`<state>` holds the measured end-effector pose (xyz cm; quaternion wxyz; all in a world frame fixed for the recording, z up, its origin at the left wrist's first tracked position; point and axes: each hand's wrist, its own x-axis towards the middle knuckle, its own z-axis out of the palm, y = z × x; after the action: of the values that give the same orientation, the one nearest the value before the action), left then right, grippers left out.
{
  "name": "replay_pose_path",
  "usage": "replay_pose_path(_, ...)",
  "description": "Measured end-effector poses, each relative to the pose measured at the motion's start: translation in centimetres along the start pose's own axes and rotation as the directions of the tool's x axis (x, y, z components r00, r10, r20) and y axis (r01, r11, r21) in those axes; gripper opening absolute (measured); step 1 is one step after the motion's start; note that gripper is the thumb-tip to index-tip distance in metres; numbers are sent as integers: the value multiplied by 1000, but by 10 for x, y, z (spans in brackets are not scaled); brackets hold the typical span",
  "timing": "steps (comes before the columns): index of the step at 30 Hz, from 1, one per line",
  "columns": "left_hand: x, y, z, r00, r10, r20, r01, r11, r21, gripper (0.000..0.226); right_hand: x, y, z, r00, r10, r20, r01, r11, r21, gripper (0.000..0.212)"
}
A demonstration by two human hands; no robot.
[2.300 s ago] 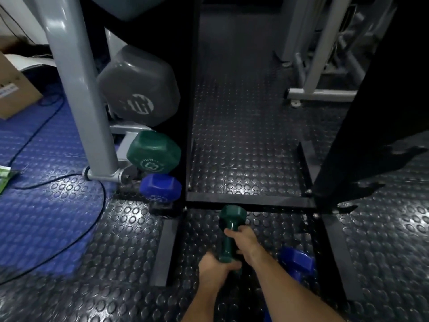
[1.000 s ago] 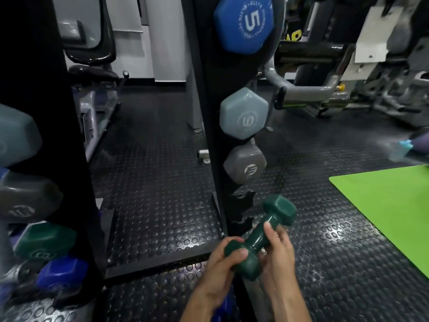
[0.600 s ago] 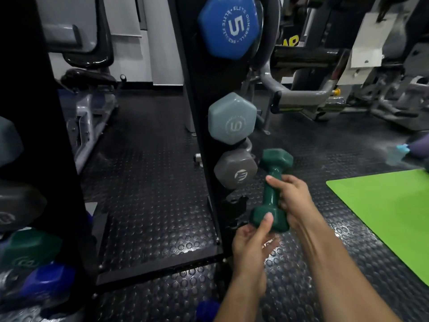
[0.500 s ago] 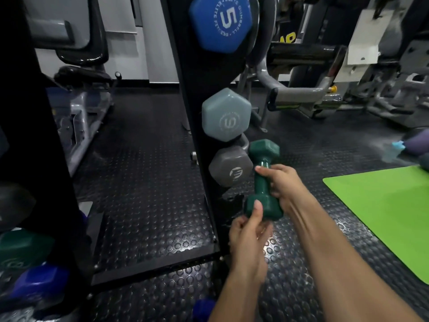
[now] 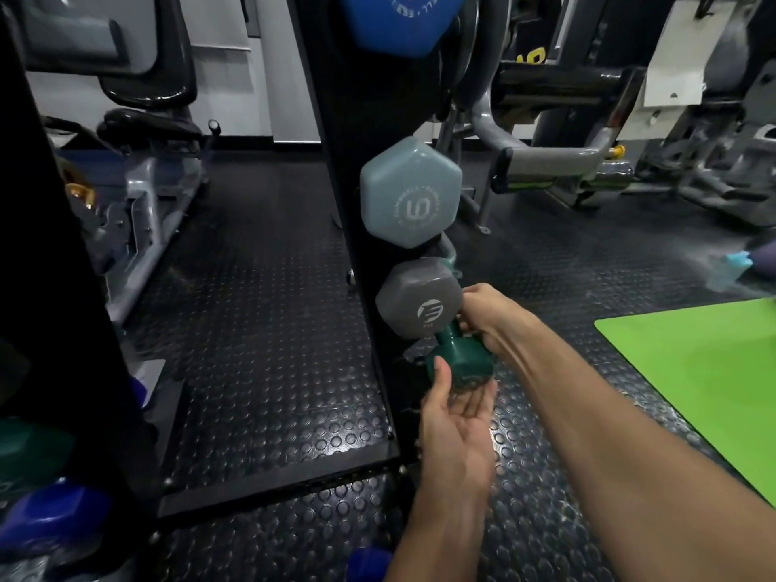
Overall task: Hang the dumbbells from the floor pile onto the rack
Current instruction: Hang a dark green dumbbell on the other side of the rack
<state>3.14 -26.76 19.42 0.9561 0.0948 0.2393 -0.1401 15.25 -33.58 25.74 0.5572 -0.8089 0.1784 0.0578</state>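
Note:
A small green dumbbell (image 5: 460, 357) is held against the black rack upright (image 5: 336, 170), just under the grey dumbbell (image 5: 420, 304) hanging there. My right hand (image 5: 487, 315) grips the green dumbbell's handle from the right. My left hand (image 5: 455, 422) is underneath, palm up with straight fingers, and the thumb touches the near green head. The far head of the green dumbbell is hidden behind the grey one. Higher on the upright hang a light blue-grey dumbbell (image 5: 409, 193) and a blue one (image 5: 399, 18).
A second black rack post (image 5: 63, 266) stands at the left with green (image 5: 29, 451) and blue (image 5: 50, 514) dumbbells low on it. A blue dumbbell (image 5: 367, 564) lies on the studded floor by my left forearm. A green mat (image 5: 709, 371) lies right. Gym machines stand behind.
The green dumbbell was lifted off the floor and carried to the right upright. It has just moved left and down, under the grey dumbbell. My left hand opened beneath it.

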Motion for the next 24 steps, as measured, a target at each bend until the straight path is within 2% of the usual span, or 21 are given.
replay_pose_path(4, 2, 5, 4, 999, -48, 17, 50, 989, -141, 50, 5, 1, -1, 1000, 10, 25, -10, 1000, -11, 28)
replay_pose_path(8, 0, 6, 3, 992, -90, 89, 112, 950, -292, 58, 4, 1, -3, 997, -21, 76, 20, 1000, 20, 57)
replay_pose_path(11, -1, 7, -2, 983, -142, 114, 176, 902, -394, 61, 2, 2, -1, 993, -43, 110, 37, 998, 56, 52)
replay_pose_path(14, 5, 11, -13, 985, -169, 46, 173, 900, -400, 67, -3, 2, 6, 987, -48, 152, 38, 997, 67, 43)
replay_pose_path(17, 12, 17, -18, 990, -122, -71, 88, 927, -364, 53, -8, -1, 13, 983, -62, 171, 53, 997, 59, 36)
replay_pose_path(19, 11, 22, -16, 990, -88, -114, 48, 947, -319, 53, -9, -2, 14, 986, -66, 153, 54, 996, 75, 35)
replay_pose_path(24, 9, 30, -17, 995, -57, -84, 40, 980, -196, 57, -9, 1, 15, 989, -91, 119, 82, 994, 75, 34)
